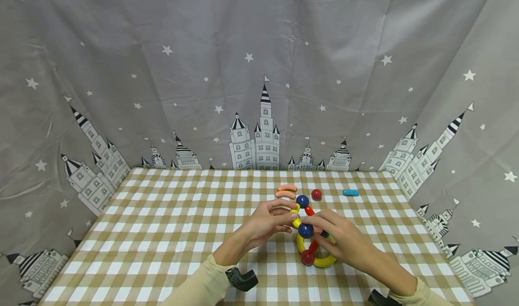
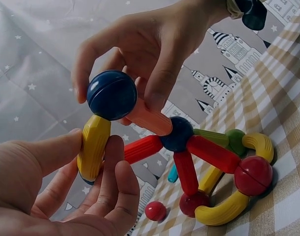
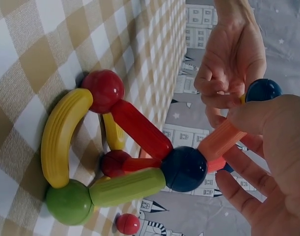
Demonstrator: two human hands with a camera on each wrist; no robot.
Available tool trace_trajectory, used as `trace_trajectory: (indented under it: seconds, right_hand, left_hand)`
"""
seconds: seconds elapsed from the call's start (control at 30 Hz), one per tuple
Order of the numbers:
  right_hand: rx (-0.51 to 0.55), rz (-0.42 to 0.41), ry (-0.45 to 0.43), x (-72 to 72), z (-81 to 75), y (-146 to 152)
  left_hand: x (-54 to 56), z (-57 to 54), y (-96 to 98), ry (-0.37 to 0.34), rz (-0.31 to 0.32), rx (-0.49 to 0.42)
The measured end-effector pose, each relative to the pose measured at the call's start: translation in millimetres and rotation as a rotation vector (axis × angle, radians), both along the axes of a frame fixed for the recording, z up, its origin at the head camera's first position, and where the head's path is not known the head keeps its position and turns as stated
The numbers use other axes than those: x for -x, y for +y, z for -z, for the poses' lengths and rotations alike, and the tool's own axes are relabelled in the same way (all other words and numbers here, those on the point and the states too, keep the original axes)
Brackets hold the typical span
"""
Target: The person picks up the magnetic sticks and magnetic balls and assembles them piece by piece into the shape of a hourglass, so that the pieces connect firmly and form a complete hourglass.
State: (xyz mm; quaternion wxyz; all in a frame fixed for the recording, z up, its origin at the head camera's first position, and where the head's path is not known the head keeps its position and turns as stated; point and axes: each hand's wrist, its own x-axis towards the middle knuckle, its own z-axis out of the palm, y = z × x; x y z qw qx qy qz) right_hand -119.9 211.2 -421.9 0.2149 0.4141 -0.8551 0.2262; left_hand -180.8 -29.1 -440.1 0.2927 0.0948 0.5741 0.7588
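A magnetic ball-and-stick structure stands on the table. Its ring of yellow curved sticks (image 3: 59,137), red balls (image 3: 103,91) and a green ball (image 3: 68,202) lies at the bottom. Red sticks (image 3: 141,130) and a green stick (image 3: 127,187) rise to a central blue ball (image 3: 185,168). From there an orange stick (image 2: 150,119) reaches another blue ball (image 2: 112,95). My left hand (image 1: 265,222) pinches a yellow curved stick (image 2: 94,147) that touches this outer ball. My right hand (image 1: 344,236) grips the orange stick beside the ball. A further blue ball (image 1: 302,201) sits at the far side.
Behind the structure lie two orange curved sticks (image 1: 285,194), a loose red ball (image 1: 316,194) and a short blue stick (image 1: 351,192). A checked cloth (image 1: 162,234) covers the table, with a grey castle-print curtain (image 1: 194,71) beyond its back edge.
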Motion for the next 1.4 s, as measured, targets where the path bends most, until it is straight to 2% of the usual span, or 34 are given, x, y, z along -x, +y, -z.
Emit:
trace_trajectory:
  seconds: [0.2,0.4,0.5,0.77,0.97,1.07,1.4]
  right_hand:
    - [0.050,-0.007,-0.062,4.1,-4.3,11]
    - [0.111,0.089,-0.136,15.2,-5.0,36]
    - [0.131,0.146,-0.144,25.3,-1.6,51]
    - [0.130,0.281,-0.176,60.9,16.6,93]
    - [0.085,0.376,-0.275,85.2,36.6,116]
    - [0.064,0.397,-0.297,94.2,42.6,122]
    - [0.024,0.425,-0.270,118.9,60.6,127]
  left_hand:
    - [1.1,2.6,0.6,0.003,-0.003,-0.013]
    - [3.8,5.0,-1.1,0.021,-0.002,-0.005]
    - [5.2,6.0,-1.9,0.032,0.003,-0.011]
    - [8.4,9.4,-3.0,0.056,0.029,-0.037]
    - [8.9,9.2,-2.7,0.053,0.042,-0.043]
    - [9.4,8.8,-2.8,0.049,0.044,-0.035]
    - [11.3,8.3,-2.3,0.035,0.053,-0.028]
